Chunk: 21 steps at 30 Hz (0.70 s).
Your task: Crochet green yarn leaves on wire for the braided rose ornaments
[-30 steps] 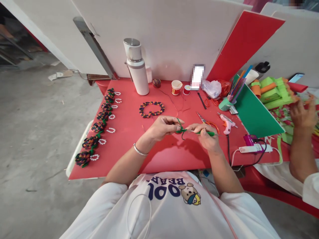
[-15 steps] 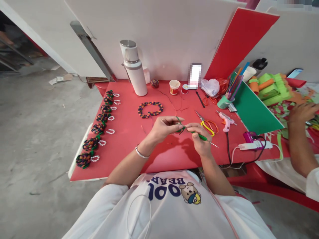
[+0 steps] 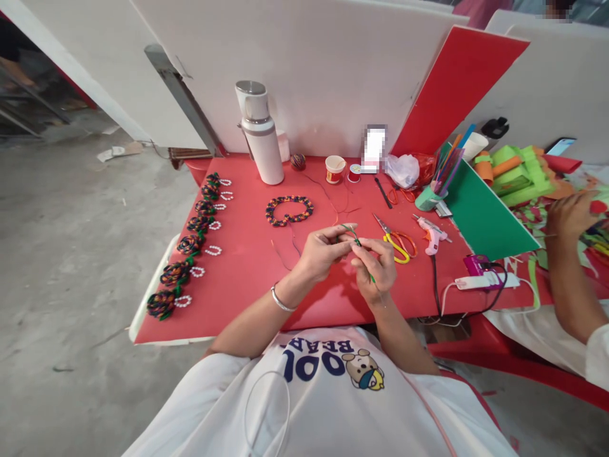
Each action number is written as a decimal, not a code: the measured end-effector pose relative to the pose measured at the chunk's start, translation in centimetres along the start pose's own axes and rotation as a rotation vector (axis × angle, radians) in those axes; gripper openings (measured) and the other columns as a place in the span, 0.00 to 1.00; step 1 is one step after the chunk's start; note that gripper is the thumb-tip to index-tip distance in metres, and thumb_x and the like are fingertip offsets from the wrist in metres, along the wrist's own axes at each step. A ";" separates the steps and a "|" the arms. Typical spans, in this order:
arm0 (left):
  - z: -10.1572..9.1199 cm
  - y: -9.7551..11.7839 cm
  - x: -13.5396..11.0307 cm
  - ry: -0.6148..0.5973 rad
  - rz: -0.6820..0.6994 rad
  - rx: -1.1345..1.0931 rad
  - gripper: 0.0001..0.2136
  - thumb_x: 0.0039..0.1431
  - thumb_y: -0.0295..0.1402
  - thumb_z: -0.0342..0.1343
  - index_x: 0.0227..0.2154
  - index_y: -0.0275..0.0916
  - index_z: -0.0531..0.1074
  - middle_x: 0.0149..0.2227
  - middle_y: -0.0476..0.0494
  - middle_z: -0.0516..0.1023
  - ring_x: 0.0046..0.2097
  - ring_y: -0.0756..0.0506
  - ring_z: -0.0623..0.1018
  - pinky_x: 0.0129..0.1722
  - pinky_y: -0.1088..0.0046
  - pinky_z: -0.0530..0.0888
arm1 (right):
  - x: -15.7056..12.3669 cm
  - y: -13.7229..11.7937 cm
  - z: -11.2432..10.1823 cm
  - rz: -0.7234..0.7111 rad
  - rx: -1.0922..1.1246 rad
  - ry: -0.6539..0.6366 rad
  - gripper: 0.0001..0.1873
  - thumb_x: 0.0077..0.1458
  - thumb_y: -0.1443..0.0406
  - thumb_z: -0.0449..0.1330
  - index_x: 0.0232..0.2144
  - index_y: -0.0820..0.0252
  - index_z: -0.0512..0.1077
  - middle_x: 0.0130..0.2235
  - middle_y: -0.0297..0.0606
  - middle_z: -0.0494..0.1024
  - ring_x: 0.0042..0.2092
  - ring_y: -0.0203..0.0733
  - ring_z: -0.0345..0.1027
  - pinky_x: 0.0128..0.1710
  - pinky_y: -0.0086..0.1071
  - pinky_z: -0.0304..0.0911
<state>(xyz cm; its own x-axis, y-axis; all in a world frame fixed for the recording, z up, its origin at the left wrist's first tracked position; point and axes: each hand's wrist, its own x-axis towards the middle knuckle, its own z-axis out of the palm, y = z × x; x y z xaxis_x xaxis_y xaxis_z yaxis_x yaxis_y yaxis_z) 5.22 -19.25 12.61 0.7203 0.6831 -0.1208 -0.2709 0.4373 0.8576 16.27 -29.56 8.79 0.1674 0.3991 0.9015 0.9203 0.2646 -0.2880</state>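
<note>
Over the red table, my left hand (image 3: 323,251) pinches a small piece of green yarn work (image 3: 358,241), with a strand running over its fingers. My right hand (image 3: 378,270) is closed on a crochet hook (image 3: 372,278) with a green handle. Most of the hook is covered by the fingers, and its thin metal end points down toward the wrist. Both hands meet at the green yarn. Beyond them lies a braided multicoloured yarn ring (image 3: 271,218). Along the left edge runs a row of yarn rosettes (image 3: 189,244) with white bead loops (image 3: 213,251) beside them.
Scissors (image 3: 399,246), a pink glue gun (image 3: 432,236) and a power strip (image 3: 480,281) lie to the right. A white flask (image 3: 266,149), paper cup (image 3: 335,170), thread spool (image 3: 354,173) and pen holder (image 3: 428,198) stand at the back. Another person's hand (image 3: 571,219) is at far right.
My right hand has turned inward and closed in on my left hand at the yarn. The hook has swung from pointing right to pointing down. The view has shifted slightly.
</note>
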 end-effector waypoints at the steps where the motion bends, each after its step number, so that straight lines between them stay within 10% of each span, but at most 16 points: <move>1: -0.1 0.2 -0.1 -0.019 -0.029 -0.009 0.24 0.38 0.35 0.76 0.42 0.35 0.83 0.26 0.50 0.78 0.21 0.57 0.67 0.20 0.80 0.60 | 0.0 0.2 0.1 -0.007 0.024 0.009 0.14 0.68 0.60 0.58 0.54 0.43 0.75 0.47 0.40 0.78 0.46 0.44 0.76 0.46 0.42 0.73; 21: -2.6 2.4 0.9 -0.162 -0.131 0.135 0.20 0.38 0.28 0.72 0.40 0.35 0.84 0.25 0.47 0.80 0.23 0.52 0.75 0.19 0.79 0.63 | 2.5 2.9 -3.9 -0.010 0.274 -0.297 0.11 0.62 0.55 0.64 0.46 0.44 0.80 0.44 0.34 0.86 0.46 0.45 0.76 0.46 0.46 0.74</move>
<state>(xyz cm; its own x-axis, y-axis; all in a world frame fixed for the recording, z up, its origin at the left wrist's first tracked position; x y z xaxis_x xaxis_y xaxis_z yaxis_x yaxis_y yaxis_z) 3.56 -16.04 13.27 0.8397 0.5182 -0.1623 -0.0890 0.4262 0.9002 20.72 -31.18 11.41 0.0129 0.6210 0.7837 0.7860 0.4782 -0.3918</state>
